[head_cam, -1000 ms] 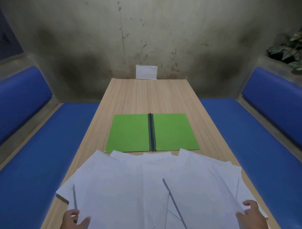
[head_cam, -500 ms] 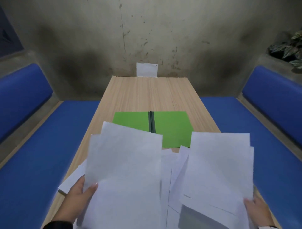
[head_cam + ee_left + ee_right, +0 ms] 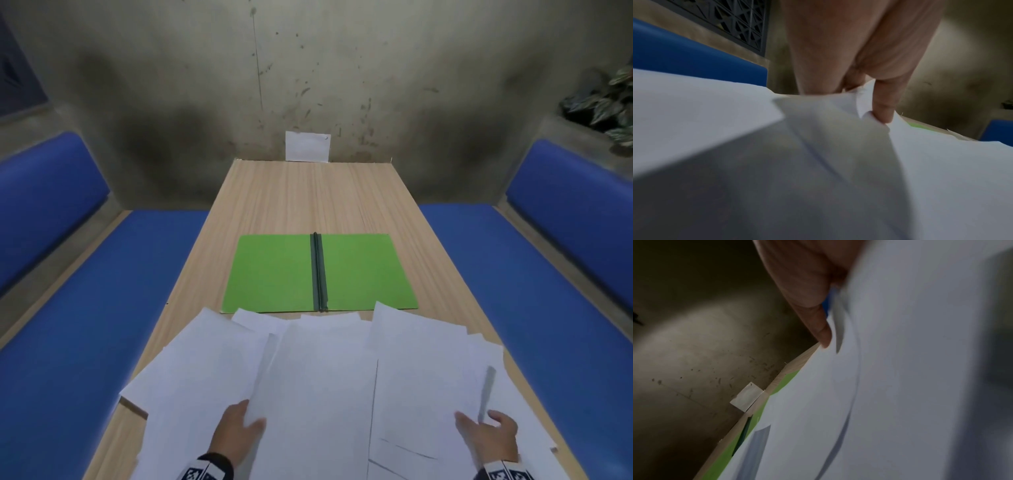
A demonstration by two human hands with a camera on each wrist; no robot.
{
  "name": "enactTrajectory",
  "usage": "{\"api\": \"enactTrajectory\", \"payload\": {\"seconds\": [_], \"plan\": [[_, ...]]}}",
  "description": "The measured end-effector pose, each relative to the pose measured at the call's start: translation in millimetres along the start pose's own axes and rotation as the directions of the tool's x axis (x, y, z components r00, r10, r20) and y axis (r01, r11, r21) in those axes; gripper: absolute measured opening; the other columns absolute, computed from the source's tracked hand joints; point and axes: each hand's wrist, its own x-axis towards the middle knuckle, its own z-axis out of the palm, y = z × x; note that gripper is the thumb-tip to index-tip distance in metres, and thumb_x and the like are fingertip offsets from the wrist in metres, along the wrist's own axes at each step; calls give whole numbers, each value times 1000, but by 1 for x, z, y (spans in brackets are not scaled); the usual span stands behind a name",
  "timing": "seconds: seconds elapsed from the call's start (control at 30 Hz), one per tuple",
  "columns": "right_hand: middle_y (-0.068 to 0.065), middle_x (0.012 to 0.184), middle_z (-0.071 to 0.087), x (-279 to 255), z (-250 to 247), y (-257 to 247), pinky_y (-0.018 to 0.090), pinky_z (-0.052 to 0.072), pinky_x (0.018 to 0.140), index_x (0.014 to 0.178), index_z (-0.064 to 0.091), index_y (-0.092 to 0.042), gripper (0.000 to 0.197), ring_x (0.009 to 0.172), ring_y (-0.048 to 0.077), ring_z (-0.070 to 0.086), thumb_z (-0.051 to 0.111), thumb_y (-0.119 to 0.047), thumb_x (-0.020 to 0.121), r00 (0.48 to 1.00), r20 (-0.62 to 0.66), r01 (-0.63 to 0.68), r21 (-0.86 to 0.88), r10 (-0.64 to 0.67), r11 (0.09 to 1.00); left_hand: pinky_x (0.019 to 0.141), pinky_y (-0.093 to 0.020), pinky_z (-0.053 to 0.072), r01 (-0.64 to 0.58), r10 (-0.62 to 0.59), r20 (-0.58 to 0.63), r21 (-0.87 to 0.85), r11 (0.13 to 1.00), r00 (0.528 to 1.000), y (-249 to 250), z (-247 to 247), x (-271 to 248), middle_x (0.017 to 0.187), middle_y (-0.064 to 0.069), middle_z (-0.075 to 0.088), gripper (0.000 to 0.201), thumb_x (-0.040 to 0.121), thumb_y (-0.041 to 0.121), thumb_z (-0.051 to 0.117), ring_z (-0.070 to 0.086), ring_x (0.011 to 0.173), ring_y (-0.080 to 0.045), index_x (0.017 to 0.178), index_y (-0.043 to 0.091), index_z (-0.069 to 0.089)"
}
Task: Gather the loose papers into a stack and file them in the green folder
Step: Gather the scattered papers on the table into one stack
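The loose papers (image 3: 318, 383) lie spread out in a messy fan on the near end of the desk (image 3: 308, 198). They overlap each other, and some corners stick out over the desk's left edge. The far tips of a few sheets just reach the near edge of the green folder (image 3: 274, 274).

The green folder lies open and flat in the middle of the desk, with a dark strip (image 3: 318, 270) running down its fold. Nothing lies on its two green halves.

The left hand (image 3: 236, 435) is at the near left of the papers. Its thumb is on top of a sheet and its fingers are tucked under, so it pinches the paper. The left wrist view shows the thumb (image 3: 885, 104) pressing the bent sheet.

The right hand (image 3: 486, 435) is at the near right. Its thumb and fingers curl round the edge of some sheets and hold them.

Blue benches (image 3: 85, 342) run along both sides of the desk. A small white card (image 3: 307, 145) stands against the grey wall at the far end. A leafy plant (image 3: 609, 102) sits up in the right corner.
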Motion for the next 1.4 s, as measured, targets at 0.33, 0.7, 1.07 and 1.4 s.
{"api": "enactTrajectory", "payload": {"seconds": [0.33,0.7,1.07,1.4], "plan": [[30,137,49,3,-24,-14,44,31,111,129,49,10,38,127,42,45,49,-1,94,951,-94,285,-108,-295,952,106,-33,33,104,-104,10,-238,966,994,-9,-6,-5,147,-17,37,75,81,1,63,40,134,-27,145,13,24],[14,118,67,-11,3,-20,14,57,67,94,64,-13,75,92,25,67,82,-65,42,849,276,302,446,-450,843,90,-34,46,-9,30,32,-515,857,999,36,-17,-24,112,-5,64,28,86,9,51,60,103,-26,110,22,56],[14,108,73,-57,45,-15,40,55,84,114,62,-2,92,98,30,68,93,-40,36,659,639,214,346,-396,913,91,-24,52,-101,204,31,-789,606,978,66,-24,-44,115,12,69,64,71,62,63,62,110,-1,121,23,56],[1,93,79,-94,25,-55,19,57,67,96,71,-15,46,89,16,73,90,-25,55,474,635,472,401,-610,785,73,-23,51,-354,281,-216,-611,708,935,84,-48,-66,83,19,75,36,66,4,81,68,75,3,89,27,66]]}}
